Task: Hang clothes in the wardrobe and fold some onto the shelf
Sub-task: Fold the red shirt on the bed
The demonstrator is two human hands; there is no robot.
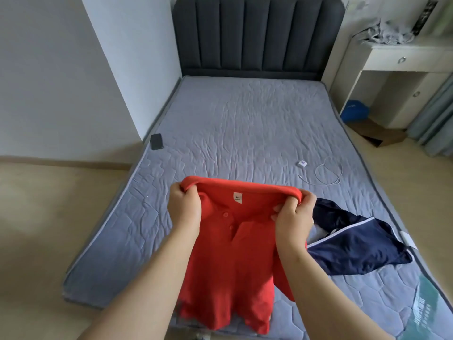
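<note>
Left hand and right hand each pinch a shoulder of the red shirt, holding it spread above the bed, likely to straighten it for folding or hanging.

Two garments, one phone, one cable.

I see soft, even daylight, faint shadows, wide-angle bending at the edges, and blur on the top right corner.

The red buttoned polo shirt hangs held up by its collar ends, front facing, white neck label showing. The navy white-piped garment lies crumpled on the grey quilted mattress, just beside it.
</note>
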